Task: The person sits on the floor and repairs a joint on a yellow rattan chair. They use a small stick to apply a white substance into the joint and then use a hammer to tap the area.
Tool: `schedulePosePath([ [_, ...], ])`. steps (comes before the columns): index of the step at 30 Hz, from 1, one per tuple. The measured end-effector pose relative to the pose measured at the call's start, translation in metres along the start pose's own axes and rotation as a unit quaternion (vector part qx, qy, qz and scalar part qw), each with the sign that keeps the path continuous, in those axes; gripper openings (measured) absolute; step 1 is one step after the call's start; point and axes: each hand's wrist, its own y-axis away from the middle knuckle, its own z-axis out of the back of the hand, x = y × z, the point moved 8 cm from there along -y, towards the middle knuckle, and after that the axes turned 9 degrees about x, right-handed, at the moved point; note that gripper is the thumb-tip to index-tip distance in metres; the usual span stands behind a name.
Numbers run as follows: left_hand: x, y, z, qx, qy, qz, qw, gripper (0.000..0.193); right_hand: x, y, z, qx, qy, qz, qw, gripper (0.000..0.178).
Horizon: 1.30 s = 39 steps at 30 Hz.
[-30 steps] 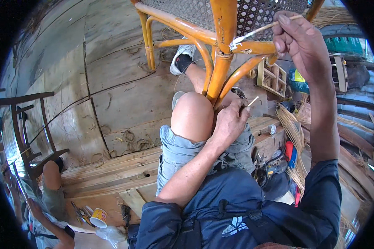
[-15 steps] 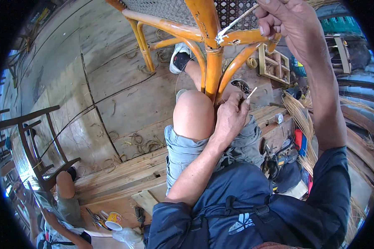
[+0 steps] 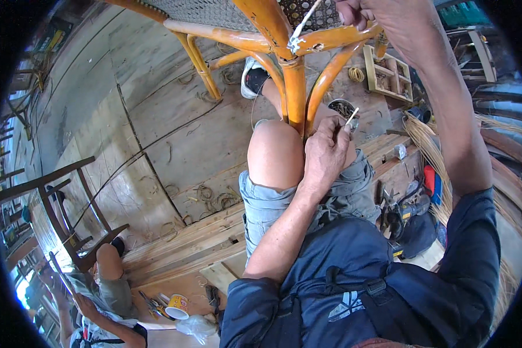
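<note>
An orange varnished rattan chair point(image 3: 296, 87) stands before me, one of its posts between my knees. White paste point(image 3: 294, 45) sits on the joint where its rails meet. High at the right, my right hand point(image 3: 383, 17) pinches a thin pale stick point(image 3: 309, 22), whose lower end touches the paste. My left hand point(image 3: 326, 152) rests by my knee close to the post. Its fingers are closed round another short pale stick point(image 3: 352, 116), which pokes up past the thumb. The upper end of the right hand's stick is partly hidden in the fingers.
A divided wooden box point(image 3: 388, 75) and a tin of small bits point(image 3: 343, 107) lie beyond my knees. At right are a cane bundle point(image 3: 426, 151) and power tools point(image 3: 409, 214). Another person point(image 3: 107, 278) works at lower left beside a dark chair point(image 3: 69, 214) and a yellow cup point(image 3: 177, 306).
The view has shifted, so the chair sits a little higher and further left. Both hands keep their sticks, and the right hand's stick stays at the pasted joint.
</note>
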Motion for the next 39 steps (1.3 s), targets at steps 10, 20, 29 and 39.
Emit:
schedulePosePath([
  [10, -0.003, -0.001, -0.005, 0.012, 0.026, -0.006, 1.0, 0.016, 0.029, 0.021, -0.012, -0.039, 0.265, 0.079, 0.96, 0.01],
  [20, -0.004, -0.002, -0.005, 0.017, 0.023, -0.008, 1.0, 0.017, 0.029, 0.033, -0.024, -0.052, 0.342, 0.181, 0.92, 0.009],
  [29, -0.001, -0.001, -0.007, 0.021, 0.053, -0.005, 0.998, 0.016, 0.028, 0.05, -0.021, -0.041, 0.335, 0.167, 0.927, 0.01],
  [39, -0.004, -0.001, -0.006, 0.016, 0.053, -0.008, 0.998, 0.018, 0.026, 0.052, -0.022, -0.086, 0.353, 0.174, 0.915, 0.009],
])
